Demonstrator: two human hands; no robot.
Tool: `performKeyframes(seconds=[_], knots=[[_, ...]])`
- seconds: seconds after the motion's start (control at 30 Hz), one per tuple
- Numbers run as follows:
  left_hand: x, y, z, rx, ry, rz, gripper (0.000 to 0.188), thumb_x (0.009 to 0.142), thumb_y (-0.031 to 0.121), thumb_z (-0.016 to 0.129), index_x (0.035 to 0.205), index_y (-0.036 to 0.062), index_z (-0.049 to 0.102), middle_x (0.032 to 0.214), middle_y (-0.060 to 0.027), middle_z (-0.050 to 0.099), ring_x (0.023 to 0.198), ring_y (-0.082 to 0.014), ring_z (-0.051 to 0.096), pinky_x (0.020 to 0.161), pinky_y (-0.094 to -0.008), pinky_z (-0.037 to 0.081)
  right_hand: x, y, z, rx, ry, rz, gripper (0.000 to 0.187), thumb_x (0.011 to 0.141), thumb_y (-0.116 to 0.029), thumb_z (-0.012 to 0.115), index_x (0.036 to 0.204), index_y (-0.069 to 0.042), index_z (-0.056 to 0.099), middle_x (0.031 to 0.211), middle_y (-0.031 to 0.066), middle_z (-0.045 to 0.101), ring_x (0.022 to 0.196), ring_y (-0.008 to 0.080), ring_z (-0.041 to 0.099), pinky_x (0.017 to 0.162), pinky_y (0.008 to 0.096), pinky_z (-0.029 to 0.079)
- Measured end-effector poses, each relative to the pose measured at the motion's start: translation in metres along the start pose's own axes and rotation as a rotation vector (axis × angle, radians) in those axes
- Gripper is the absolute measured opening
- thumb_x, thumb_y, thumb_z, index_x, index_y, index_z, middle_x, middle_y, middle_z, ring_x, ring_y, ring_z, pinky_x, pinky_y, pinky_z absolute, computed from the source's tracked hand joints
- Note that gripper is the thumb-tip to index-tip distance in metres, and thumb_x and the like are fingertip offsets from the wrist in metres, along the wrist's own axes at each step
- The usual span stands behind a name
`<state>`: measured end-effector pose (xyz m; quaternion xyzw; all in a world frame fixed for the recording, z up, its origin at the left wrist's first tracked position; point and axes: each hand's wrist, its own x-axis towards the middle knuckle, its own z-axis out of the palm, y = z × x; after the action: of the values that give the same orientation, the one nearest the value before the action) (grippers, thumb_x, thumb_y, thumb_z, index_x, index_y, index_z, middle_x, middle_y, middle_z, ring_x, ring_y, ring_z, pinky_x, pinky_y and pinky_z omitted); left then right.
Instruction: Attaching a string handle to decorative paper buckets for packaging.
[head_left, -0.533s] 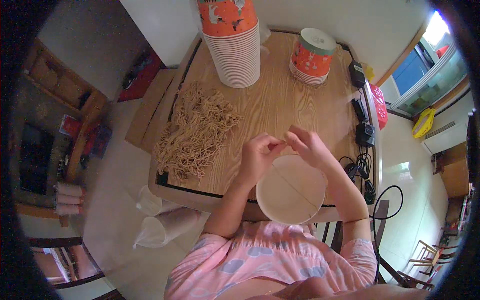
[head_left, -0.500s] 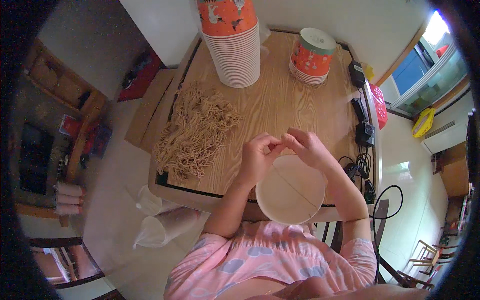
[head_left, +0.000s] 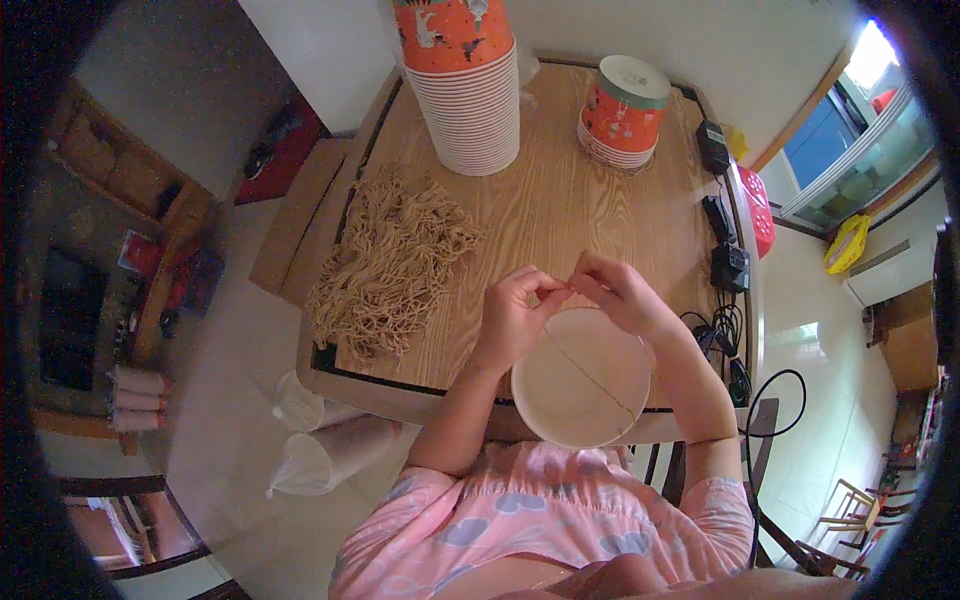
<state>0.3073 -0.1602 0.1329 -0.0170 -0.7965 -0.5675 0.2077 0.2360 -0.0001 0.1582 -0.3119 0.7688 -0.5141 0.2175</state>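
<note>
A white-lined paper tub (head_left: 558,405) sits at the table's near edge, its open mouth toward me. One thin tan cord (head_left: 592,380) crosses the opening, from the near right rim up toward my fingers. My left hand (head_left: 518,308) is closed in a pinch at the tub's far rim. Against its fingertips my right hand (head_left: 622,293) pinches too, with the cord's end between them mostly hidden by the fingers. To the left, a tangled pile of tan cords (head_left: 395,268) lies on the table.
A tall stack of orange-and-white tubs (head_left: 468,120) rises at the back. Right of it, a short upside-down stack (head_left: 625,118) stands. Black adapters (head_left: 730,268) and cables line the table's right edge. Bagged tub stacks (head_left: 325,455) lie on the floor at left.
My right hand has shifted slightly, its fingertips drawing a little apart from the left ones. The tub and the cord across it stay nearly still.
</note>
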Motion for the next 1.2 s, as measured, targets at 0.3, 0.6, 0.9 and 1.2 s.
performKeyframes(seconds=[0.3,0.6,0.9,1.2], knots=[[-0.001,-0.007,-0.003,-0.035,-0.014,-0.011,0.01,0.07,0.007,0.072,0.073,0.0018,0.064,0.067,-0.0065,0.06,0.059,-0.0144,0.055,0.056,-0.0275,0.043,-0.001,-0.005,-0.004,0.046,-0.028,0.012,0.008,0.085,-0.01,0.055,0.087,-0.002,0.056,0.075,0.0024,0.056,0.071,0.0104,0.051,0.063,0.0268,0.043],[-0.001,-0.004,-0.005,-0.042,-0.021,-0.038,0.009,0.071,0.006,0.071,0.075,0.0013,0.064,0.069,-0.0065,0.062,0.062,-0.0138,0.057,0.059,-0.0268,0.045,0.0,-0.005,-0.002,0.041,0.023,-0.06,0.007,0.083,-0.008,0.058,0.087,-0.002,0.057,0.076,0.0035,0.059,0.074,0.0124,0.055,0.067,0.0284,0.045],[-0.003,-0.011,-0.005,-0.052,-0.043,-0.034,0.014,0.072,0.008,0.07,0.083,0.0016,0.064,0.072,-0.0072,0.061,0.065,-0.0173,0.058,0.061,-0.0301,0.046,-0.003,-0.01,0.005,-0.117,0.113,-0.136,0.005,0.082,-0.004,0.057,0.086,-0.001,0.054,0.079,0.0075,0.059,0.078,0.0173,0.058,0.07,0.0299,0.046],[-0.013,0.0,-0.016,0.47,-0.213,-0.059,0.018,0.075,0.01,0.064,0.092,0.0027,0.063,0.081,-0.0141,0.061,0.076,-0.035,0.059,0.07,-0.0387,0.048,-0.003,0.018,0.004,-0.347,0.389,-0.166,0.005,0.085,-0.003,0.053,0.088,-0.003,0.049,0.083,0.0125,0.06,0.081,0.027,0.061,0.07,0.0337,0.048]])
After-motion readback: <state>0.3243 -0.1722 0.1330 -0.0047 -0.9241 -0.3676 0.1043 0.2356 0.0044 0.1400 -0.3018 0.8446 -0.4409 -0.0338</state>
